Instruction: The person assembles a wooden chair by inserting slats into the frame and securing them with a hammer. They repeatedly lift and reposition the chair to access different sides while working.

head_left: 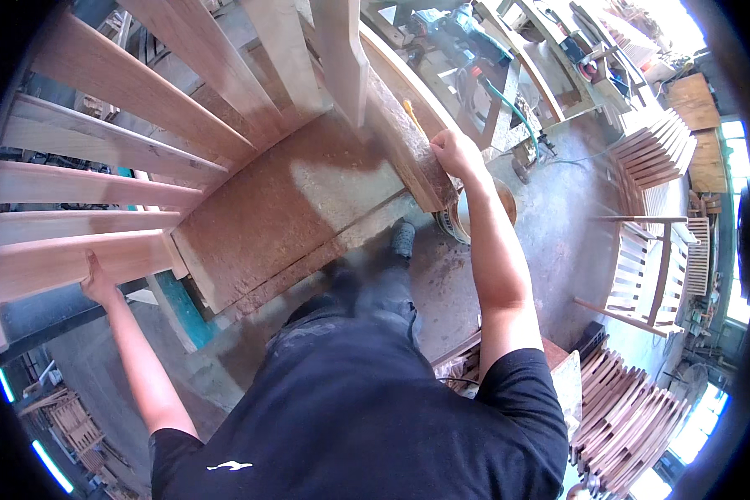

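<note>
A large wooden frame with several slats [117,154] stands on the worn brown workbench [267,200] ahead and to the left. My left hand [100,282] grips the lower edge of its nearest wide slat [58,260]; some of the fingers are hidden behind the wood. At the right side of the bench, my right hand [458,155] is curled closed over the edge of a thick wooden rail [408,146]. The undersides of those fingers do not show. A small yellow object [411,110] lies by the rail, just beyond my right hand.
A round bucket [500,208] stands on the floor under my right forearm. Power tools [462,37] and a green hose [517,112] lie farther back. Slatted wooden frames [642,267] and stacked curved wooden parts [621,417] stand on the right. A green beam [179,308] is beside the bench.
</note>
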### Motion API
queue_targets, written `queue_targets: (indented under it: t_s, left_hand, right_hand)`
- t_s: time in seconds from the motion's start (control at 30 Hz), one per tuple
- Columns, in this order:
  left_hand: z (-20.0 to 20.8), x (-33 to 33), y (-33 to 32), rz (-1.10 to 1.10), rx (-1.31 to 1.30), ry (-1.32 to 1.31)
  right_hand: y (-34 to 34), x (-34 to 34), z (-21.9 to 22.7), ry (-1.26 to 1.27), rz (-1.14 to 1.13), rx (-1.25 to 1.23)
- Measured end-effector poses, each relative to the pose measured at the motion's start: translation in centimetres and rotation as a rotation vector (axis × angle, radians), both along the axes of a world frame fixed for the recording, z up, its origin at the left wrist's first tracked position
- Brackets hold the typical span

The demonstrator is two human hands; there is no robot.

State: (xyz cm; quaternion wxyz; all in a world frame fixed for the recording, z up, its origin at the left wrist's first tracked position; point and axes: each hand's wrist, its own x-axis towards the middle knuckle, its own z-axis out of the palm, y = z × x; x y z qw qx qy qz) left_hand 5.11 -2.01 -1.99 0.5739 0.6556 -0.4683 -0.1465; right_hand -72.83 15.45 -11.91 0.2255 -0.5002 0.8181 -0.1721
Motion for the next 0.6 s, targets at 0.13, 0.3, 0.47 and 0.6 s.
queue_targets:
  t_s: [0.13,0.3,0.47,0.6]
  left_hand:
    - [-0.1,-0.4,0.2,-0.062,-0.037,0.08]
    - [-1.5,1.7,1.4,-0.076,-0.099,0.193]
    - [-1.7,-1.4,-0.4,0.176,-0.038,-0.101]
    - [1.3,-5.0,1.4,0.163,-0.067,-0.108]
  right_hand:
    - [1.3,2.0,2.8,-0.006,-0.209,-0.182]
    - [5.4,12.6,4.6,-0.132,-0.199,-0.601]
    - [4.8,25.5,-0.2,-0.366,0.253,-0.097]
    - [-0.2,35.0,-0.7,-0.391,0.568,-0.019]
